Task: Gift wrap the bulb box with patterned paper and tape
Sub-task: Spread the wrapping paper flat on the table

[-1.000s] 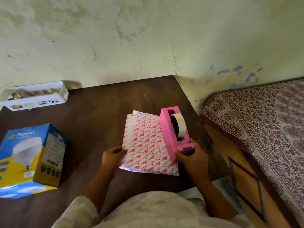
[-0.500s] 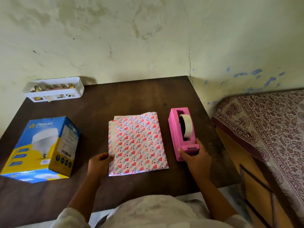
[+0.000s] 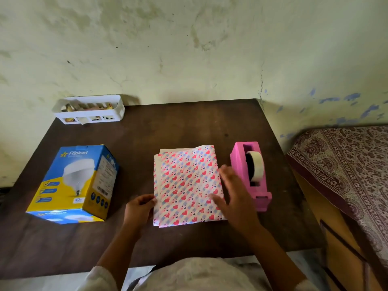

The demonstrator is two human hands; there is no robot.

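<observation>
1. The bulb box [image 3: 73, 183] stands on the bench [image 3: 189, 122] at the left, well apart from the paper and not yet wrapped.
2. The patterned paper [image 3: 186, 185] lies folded in the middle of the bench, white underside showing along its left edge.
3. The left hand [image 3: 139, 208] pinches the paper's lower left edge; that grip looks closed on the sheet.
4. The right hand [image 3: 233, 196] hovers with fingers spread over the paper's right side, blurred, holding nothing.
5. I'd say the step is opening the sheet. Best to pin one edge and lift the top fold slowly, so the thin paper does not tear or crease.
6. The pink tape dispenser [image 3: 249, 175] sits just beside the paper on the right; unfolding leftward keeps clear of it.
7. A white tray [image 3: 90, 110] sits at the back, out of the way.
</observation>
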